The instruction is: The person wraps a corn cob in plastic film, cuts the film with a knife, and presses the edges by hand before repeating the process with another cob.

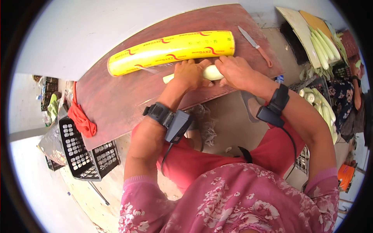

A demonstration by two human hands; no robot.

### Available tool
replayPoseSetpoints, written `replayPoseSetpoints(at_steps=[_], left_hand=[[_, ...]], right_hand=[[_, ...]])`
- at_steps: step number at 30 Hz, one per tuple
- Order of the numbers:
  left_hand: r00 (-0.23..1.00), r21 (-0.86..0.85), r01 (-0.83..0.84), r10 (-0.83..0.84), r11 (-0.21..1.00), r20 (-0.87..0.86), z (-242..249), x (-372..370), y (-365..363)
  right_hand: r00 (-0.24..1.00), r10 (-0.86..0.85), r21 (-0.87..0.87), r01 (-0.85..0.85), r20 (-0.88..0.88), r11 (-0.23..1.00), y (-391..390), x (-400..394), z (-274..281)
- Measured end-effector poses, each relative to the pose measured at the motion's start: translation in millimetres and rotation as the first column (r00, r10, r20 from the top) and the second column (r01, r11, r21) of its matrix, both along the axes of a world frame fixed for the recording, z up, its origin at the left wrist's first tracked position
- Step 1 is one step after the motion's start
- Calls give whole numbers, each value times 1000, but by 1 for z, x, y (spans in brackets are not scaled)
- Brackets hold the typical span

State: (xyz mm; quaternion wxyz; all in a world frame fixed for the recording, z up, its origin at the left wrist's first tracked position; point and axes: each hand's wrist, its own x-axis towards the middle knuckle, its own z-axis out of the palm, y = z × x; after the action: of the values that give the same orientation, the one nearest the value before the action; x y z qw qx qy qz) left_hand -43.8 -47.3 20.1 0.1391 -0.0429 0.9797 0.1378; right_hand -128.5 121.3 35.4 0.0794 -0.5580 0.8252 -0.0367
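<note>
A long pale green vegetable [212,72] lies crosswise near the front edge of the table. My left hand [189,75] is closed over its middle, with its narrow end poking out on the left. At its thicker right end my right hand [235,71] grips it, fingers curled and partly hidden. Just beyond both hands rests a large yellow roll of cling film [171,52] with red print. A strip of clear film [152,70] shows between the roll and my left hand.
On the reddish table [116,97], a knife [254,46] lies at the far right. A red cloth [82,119] hangs over the left edge, above a black crate [75,149]. More pale vegetables [322,44] are piled on the right, near another person's arm [356,93].
</note>
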Motion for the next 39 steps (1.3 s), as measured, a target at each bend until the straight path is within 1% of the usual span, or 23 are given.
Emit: replayPoseSetpoints(at_steps=[2,5,7,10,13,16,19,22,23,26,29,32,35,38,39], left_hand=[[999,23,-6,5,1000,41,8,0,1],[1000,-4,-23,23,1000,-2,1,1,1],[999,-23,-27,26,999,-21,-1,2,2],[1000,-26,-20,20,999,-3,-2,1,1],[997,-21,-33,31,999,-73,-5,3,3],[982,23,-70,73,997,-177,-12,6,4],[965,-42,-140,127,989,-228,-9,15,17],[908,-187,-159,69,969,-413,-10,24,31],[898,-241,-150,31,959,-440,-13,24,35],[849,-223,-187,44,957,-526,-28,25,41],[817,-113,-201,103,973,-567,-29,27,41],[847,-39,-203,155,978,-509,-23,26,40],[866,-3,-203,178,979,-467,-18,23,38],[879,-6,-238,213,971,-426,-18,19,38],[881,-1,-239,216,971,-420,-17,18,39]], right_hand=[[998,-6,7,7,-63,1000,-2,1,-9],[991,3,-39,-8,-131,999,-3,7,-1],[994,18,-52,-23,-110,998,-7,9,-1],[995,24,-44,-28,-94,999,-12,7,-4],[997,40,-18,-41,-72,999,-14,4,-3],[996,79,-1,-80,-42,997,-17,-1,-3],[992,121,-6,-121,-40,993,-18,-5,-2],[985,164,-54,-167,-58,984,-19,-6,-2],[982,178,-71,-183,-67,981,-19,-7,-2],[985,168,-25,-169,-44,985,-21,-7,0],[985,162,-59,-166,-55,984,-19,-5,1],[985,150,-30,-153,-85,988,-17,-6,-4],[980,175,-118,-163,95,979,-5,-19,7],[945,-19,-179,81,326,981,9,-45,35],[973,-64,-254,121,222,959,18,-60,29]])
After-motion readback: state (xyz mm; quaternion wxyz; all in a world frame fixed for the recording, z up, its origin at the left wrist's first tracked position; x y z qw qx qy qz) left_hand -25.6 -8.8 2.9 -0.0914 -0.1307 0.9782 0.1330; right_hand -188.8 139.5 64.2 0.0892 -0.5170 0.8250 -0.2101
